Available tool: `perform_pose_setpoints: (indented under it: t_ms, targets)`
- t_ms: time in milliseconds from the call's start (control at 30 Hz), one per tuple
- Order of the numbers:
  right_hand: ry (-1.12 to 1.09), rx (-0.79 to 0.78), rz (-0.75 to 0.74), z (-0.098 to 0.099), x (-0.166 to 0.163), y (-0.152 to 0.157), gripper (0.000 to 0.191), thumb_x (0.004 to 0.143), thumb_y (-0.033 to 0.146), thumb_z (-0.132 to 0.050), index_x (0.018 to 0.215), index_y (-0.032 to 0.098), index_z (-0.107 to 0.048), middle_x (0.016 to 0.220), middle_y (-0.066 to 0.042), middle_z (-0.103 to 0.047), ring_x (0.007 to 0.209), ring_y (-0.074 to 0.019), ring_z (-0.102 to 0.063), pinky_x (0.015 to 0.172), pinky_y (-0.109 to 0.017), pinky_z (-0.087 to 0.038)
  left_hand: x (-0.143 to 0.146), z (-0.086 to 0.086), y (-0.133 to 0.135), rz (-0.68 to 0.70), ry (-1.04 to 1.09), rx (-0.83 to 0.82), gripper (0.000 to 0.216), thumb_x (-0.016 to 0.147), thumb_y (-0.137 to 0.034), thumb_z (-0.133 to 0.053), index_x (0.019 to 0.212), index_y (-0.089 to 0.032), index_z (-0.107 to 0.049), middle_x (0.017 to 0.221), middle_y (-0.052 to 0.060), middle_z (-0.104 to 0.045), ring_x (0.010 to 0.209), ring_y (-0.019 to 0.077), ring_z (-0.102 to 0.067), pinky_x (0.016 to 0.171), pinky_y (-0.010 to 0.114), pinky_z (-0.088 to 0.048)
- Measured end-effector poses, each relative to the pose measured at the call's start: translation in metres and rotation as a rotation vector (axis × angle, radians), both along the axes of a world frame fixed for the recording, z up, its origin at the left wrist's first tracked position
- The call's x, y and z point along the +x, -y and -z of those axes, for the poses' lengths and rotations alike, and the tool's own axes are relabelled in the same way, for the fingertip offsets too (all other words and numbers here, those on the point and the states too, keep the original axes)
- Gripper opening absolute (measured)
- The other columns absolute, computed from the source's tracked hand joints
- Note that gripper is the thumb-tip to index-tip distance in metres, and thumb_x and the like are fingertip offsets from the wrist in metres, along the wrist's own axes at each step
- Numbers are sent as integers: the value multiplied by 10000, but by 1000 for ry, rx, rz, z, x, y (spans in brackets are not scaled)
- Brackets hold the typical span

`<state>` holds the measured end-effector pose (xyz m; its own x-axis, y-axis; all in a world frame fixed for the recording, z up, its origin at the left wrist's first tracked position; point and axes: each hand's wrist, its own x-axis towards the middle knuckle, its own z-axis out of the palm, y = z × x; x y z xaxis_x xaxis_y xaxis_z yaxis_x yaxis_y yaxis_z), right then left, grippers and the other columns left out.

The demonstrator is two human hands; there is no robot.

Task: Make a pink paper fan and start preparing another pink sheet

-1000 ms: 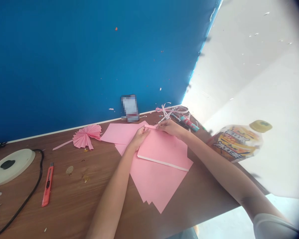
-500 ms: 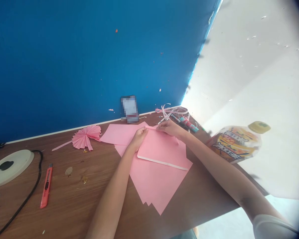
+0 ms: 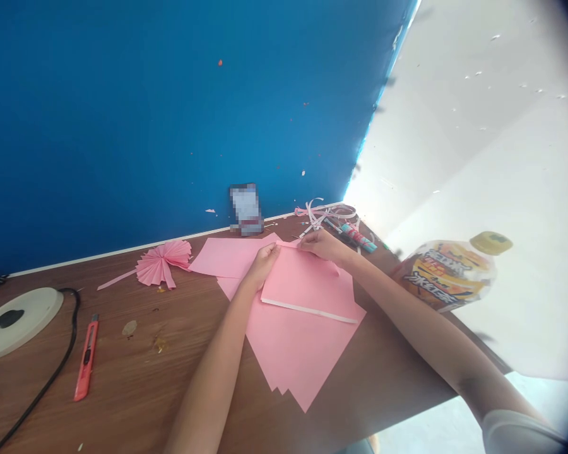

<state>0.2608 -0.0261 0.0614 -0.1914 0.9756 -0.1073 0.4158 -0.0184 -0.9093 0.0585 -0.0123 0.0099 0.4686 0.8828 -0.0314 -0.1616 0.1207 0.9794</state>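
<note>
A pink paper sheet (image 3: pixel 307 287) with a white strip along its near edge lies on top of a stack of pink sheets (image 3: pixel 296 356) on the brown table (image 3: pixel 151 372). My left hand (image 3: pixel 264 260) pinches the sheet's far left corner, fingers closed on the edge. My right hand (image 3: pixel 322 243) presses and pinches the far edge a little to the right, fingers closed on the paper. Both hands sit close together at the sheet's far side.
A folded pink paper fan (image 3: pixel 163 261) lies left of the sheets. An orange utility knife (image 3: pixel 86 358) and a white round device (image 3: pixel 16 313) with a black cable are at the left. Paper strips and pens (image 3: pixel 341 221) lie at the back corner. A drink bottle (image 3: pixel 452 268) stands at the right.
The hands have barely shifted along the far edge of the sheet, which now lies flatter there. The view has drifted slightly.
</note>
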Motion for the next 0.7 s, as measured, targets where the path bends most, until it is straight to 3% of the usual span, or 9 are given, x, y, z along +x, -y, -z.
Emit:
perform_pose_setpoints:
  t_ms: [433, 700]
  targets:
    - [-9, -17, -10, 3, -1, -1, 292, 711, 426, -586, 621, 149, -557, 495, 51, -398, 463, -60, -303, 460, -228, -219, 0, -1, 1, -71, -52, -13, 502, 747, -633, -592, 907, -157, -597, 682, 29, -600, 663, 184, -577, 609, 286, -469]
    - [17, -2, -18, 8, 2, -3, 231, 725, 365, -567, 653, 147, -596, 484, 33, -457, 443, -71, -360, 451, -232, -266, 0, 0, 0, -57, -38, -8, 478, 767, -627, -574, 860, -158, -583, 681, 18, -581, 606, 148, -540, 571, 266, -447]
